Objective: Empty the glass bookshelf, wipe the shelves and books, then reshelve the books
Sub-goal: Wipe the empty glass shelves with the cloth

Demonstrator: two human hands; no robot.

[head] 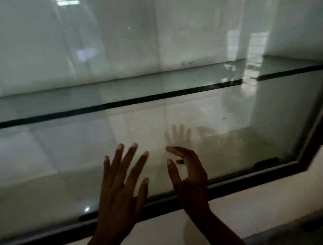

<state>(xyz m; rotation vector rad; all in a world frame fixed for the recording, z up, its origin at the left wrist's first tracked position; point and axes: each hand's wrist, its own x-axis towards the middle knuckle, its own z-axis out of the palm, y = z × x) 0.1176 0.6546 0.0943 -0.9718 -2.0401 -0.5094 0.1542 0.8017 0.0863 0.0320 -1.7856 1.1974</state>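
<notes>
Before the empty bookshelf (241,182), your left hand (121,185) and right hand (188,177) are raised, open and holding nothing; no books show, so wiping likely follows, needing a cloth.

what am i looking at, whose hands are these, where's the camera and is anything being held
No machine here: these are a person's two bare hands, filmed by one camera worn on their head, looking forward and down. The left hand has spread fingers; the right hand is loosely curled. Neither holds anything. They are raised before a dark-framed glass bookshelf. One glass shelf crosses it; no books show on it or below.
</notes>
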